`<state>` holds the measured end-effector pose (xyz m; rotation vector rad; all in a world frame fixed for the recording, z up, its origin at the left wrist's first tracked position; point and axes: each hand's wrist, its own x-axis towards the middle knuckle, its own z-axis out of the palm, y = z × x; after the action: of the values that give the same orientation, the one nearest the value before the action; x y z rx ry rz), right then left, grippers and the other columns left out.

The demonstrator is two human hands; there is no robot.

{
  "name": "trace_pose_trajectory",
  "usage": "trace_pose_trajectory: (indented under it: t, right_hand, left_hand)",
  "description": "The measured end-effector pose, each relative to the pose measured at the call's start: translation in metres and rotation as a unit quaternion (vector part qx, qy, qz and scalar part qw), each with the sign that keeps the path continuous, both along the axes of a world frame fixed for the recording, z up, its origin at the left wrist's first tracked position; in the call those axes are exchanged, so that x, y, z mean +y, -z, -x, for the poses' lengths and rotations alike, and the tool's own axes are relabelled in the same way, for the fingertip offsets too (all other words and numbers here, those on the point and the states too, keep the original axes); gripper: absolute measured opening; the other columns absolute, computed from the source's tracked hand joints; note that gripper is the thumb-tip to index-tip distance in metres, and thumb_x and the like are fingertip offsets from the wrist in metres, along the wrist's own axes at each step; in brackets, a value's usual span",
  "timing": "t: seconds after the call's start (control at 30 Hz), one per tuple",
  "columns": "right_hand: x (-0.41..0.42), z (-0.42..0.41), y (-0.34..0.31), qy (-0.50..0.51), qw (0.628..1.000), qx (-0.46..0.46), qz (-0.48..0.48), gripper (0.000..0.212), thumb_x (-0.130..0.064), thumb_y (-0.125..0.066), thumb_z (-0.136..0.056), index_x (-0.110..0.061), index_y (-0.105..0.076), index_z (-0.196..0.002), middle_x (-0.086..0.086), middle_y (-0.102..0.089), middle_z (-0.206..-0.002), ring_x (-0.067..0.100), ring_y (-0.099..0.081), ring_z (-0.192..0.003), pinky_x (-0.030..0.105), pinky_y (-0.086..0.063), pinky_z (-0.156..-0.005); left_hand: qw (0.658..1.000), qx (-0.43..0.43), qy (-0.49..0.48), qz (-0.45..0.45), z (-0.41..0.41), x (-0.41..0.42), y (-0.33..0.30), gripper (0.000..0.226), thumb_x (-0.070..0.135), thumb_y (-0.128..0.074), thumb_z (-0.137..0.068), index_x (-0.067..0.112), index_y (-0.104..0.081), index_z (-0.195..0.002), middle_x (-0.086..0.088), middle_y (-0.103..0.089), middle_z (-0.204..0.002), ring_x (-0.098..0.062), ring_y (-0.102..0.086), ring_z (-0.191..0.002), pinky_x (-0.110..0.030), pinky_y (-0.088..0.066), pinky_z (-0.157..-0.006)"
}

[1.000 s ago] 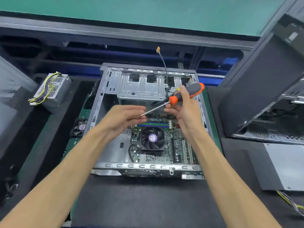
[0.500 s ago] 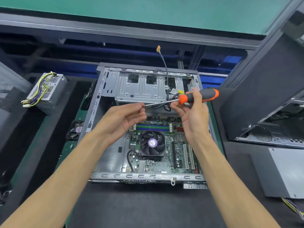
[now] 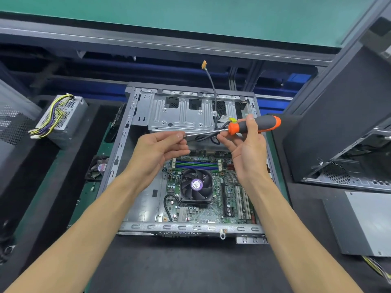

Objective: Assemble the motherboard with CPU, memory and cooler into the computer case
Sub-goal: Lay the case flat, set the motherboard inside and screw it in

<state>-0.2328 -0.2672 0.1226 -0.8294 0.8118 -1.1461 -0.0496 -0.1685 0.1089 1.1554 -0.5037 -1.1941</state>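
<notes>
Screwdriver [image 3: 243,129] held level between both hands above open computer case [image 3: 135,115].

Right hand [image 3: 247,153] wrapped round orange-and-grey handle; left hand [image 3: 157,149] pinching shaft tip with curled fingertips, anything held at the tip too small to tell. Directly beneath hands, inside case: motherboard [image 3: 213,210] lying flat, cooler [image 3: 196,186] fan on it, memory [image 3: 196,163] sticks just below the knuckles. Far off left hand, power supply [image 3: 61,119] with yellow wires.

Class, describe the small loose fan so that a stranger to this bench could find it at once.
Start at the open computer case in the middle. Just outside its left wall, on the green mat, lies the small loose fan. Unlike the cooler fan on the motherboard, it is mounted on nothing.
</notes>
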Motion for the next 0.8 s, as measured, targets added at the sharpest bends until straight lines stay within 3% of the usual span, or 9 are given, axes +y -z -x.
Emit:
trace_pose_trajectory:
  t: [0.17, 0.47, 0.8]
  right_hand:
    - [0.0003, -0.0003, 0.0018, -0.034, 0.998, -0.043, -0.032, 0.032, -0.033, -0.053, -0.105, -0.008, -0.056, -0.085, 0.005, -0.061, -0.072, 0.024, -0.070, -0.074, 0.034, -0.060, -0.075]
    - [0.0000, -0.0003, 0.0041, -0.040, 0.988, -0.094, -0.113, 0.025, -0.028, -0.055, -0.104, -0.003, -0.059, -0.104, 0.008, -0.066, -0.074, 0.025, -0.074, -0.080, 0.031, -0.061, -0.074]
    - [0.0020, -0.0031, 0.0025, -0.051, 0.984, -0.116, -0.127, 0.024, -0.026, -0.055, -0.104, -0.003, -0.057, -0.098, 0.008, -0.070, -0.072, 0.022, -0.075, -0.078, 0.029, -0.061, -0.072]
  left_hand:
    - [0.997, -0.071, -0.030, -0.010, 0.0015, 0.0005, 0.0003, 0.014, 0.015, -0.073, -0.089, 0.004, -0.076, -0.096, -0.016, -0.073, -0.083, -0.027, -0.073, -0.076, -0.028, -0.060, -0.071]
    - [0.986, -0.151, -0.057, 0.036, 0.0080, 0.0037, -0.0053, 0.012, 0.007, -0.071, -0.090, 0.002, -0.075, -0.099, -0.017, -0.074, -0.083, -0.029, -0.073, -0.073, -0.024, -0.058, -0.067]
    - [0.993, -0.055, -0.019, 0.100, 0.0091, 0.0077, -0.0051, 0.024, 0.011, -0.074, -0.081, 0.004, -0.075, -0.104, -0.022, -0.074, -0.094, -0.034, -0.073, -0.088, -0.030, -0.059, -0.078]
